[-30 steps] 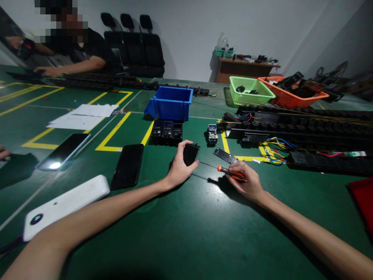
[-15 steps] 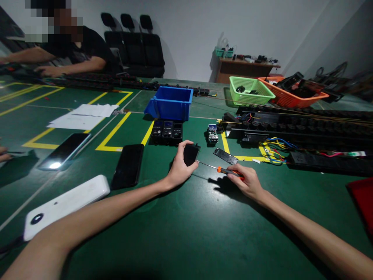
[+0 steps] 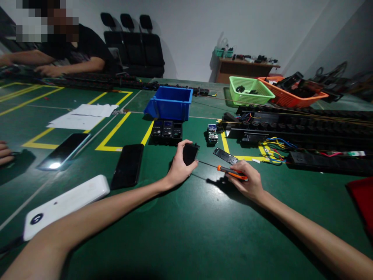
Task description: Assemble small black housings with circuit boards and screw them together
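Note:
Between the thumb and fingers of my left hand is a small black box-shaped module, held up over the green table. My right hand is wrapped around the orange and grey handle of a screwdriver. Its thin shaft points left, and the tip meets the module's edge near my left thumb; the exact contact point is too small to make out. A flat black cover plate lies just beyond the screwdriver. Behind it stands a small circuit board assembly.
Several black modules sit before a blue bin. Two phones and a white device lie left. Black rails with loose wires fill the right, below green and orange baskets. A co-worker sits far left.
My right hand's grip on the screwdriver handle has shifted slightly, and the handle has turned a little. My left hand stays almost still. Another person's hand at the left edge has moved.

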Available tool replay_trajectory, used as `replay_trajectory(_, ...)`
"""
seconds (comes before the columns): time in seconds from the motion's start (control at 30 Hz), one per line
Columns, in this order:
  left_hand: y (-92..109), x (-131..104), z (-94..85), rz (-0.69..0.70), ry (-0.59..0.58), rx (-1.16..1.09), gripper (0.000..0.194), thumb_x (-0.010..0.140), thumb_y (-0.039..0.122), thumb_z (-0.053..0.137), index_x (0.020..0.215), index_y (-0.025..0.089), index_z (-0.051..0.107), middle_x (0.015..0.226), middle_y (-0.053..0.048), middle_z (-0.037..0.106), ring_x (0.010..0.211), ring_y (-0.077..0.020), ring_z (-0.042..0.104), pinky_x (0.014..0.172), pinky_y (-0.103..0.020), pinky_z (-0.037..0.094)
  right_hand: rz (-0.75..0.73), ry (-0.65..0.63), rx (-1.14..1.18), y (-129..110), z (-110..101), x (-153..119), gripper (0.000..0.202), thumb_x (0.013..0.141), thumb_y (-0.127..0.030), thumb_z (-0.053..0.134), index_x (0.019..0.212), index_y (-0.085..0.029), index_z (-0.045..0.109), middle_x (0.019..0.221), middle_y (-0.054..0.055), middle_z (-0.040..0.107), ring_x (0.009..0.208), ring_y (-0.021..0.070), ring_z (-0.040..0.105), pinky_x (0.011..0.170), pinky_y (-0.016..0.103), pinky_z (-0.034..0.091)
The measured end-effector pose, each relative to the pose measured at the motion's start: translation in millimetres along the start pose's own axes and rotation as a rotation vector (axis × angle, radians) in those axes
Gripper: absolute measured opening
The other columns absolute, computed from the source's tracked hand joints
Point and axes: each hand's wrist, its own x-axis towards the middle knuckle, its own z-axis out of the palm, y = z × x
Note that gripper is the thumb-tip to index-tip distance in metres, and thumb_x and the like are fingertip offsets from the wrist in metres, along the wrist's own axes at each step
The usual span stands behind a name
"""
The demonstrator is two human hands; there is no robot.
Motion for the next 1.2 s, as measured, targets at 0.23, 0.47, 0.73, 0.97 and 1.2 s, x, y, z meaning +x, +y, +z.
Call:
replay_trajectory(0.23,-0.8,-0.4,0.5,-0.002,0.004,0.005,0.058,0.074,0.015,0.063,0.125,0.024,0.038,0.109,-0.004,0.051,0.09,-0.0143,0.054,0.08,-0.03,0.046,0.135,-0.148,-0.054,-0.2,-3.6,0.3,0.021,0.09,-0.033,0.056,0.08,-0.017,0.064,0.056,-0.001,0.054,0.049,0.011,0.049,0.049,0.024,0.036)
replay_trajectory(0.47,-0.1,0.2,0.4,0.001,0.003,0.007,0.058,0.074,0.015,0.063,0.125,0.024,0.038,0.109,-0.004,0.051,0.09,-0.0143,0.053,0.08,-0.029,0.046,0.093,-0.116,-0.033,3.6,0.8,-6.9,0.023,0.082,-0.031,0.067,0.099,-0.02,0.056,0.074,0.002,0.068,0.056,0.012,0.059,0.055,0.024,0.046)
replay_trajectory(0.73,-0.2,0.3,0.0,0.005,0.001,0.001,0.057,0.074,0.015,0.064,0.125,0.024,0.038,0.109,-0.004,0.051,0.092,-0.0149,0.053,0.081,-0.03,0.046,-0.015,-0.04,-0.031,4.5,3.6,-5.2,0.015,0.082,-0.024,0.065,0.091,-0.021,0.054,0.074,0.003,0.063,0.061,0.015,0.06,0.056,0.027,0.048)
replay_trajectory(0.97,-0.9,0.1,0.6,0.012,0.001,0.001,0.058,0.074,0.016,0.063,0.125,0.024,0.037,0.106,-0.003,0.052,0.089,-0.0141,0.053,0.081,-0.03,0.045,0.058,-0.128,-0.088,1.6,-1.3,-3.8,0.014,0.087,-0.03,0.063,0.088,-0.016,0.06,0.064,0.001,0.059,0.052,0.011,0.051,0.051,0.024,0.04)
replay_trajectory(1.2,-1.8,0.3,0.5,0.016,0.006,0.003,0.058,0.074,0.016,0.064,0.125,0.024,0.038,0.108,-0.003,0.051,0.089,-0.0139,0.053,0.079,-0.029,0.045,0.088,-0.156,-0.09,3.4,-0.4,-2.9,0.019,0.09,-0.032,0.058,0.084,-0.014,0.063,0.058,-0.001,0.055,0.049,0.0101,0.05,0.05,0.023,0.036)
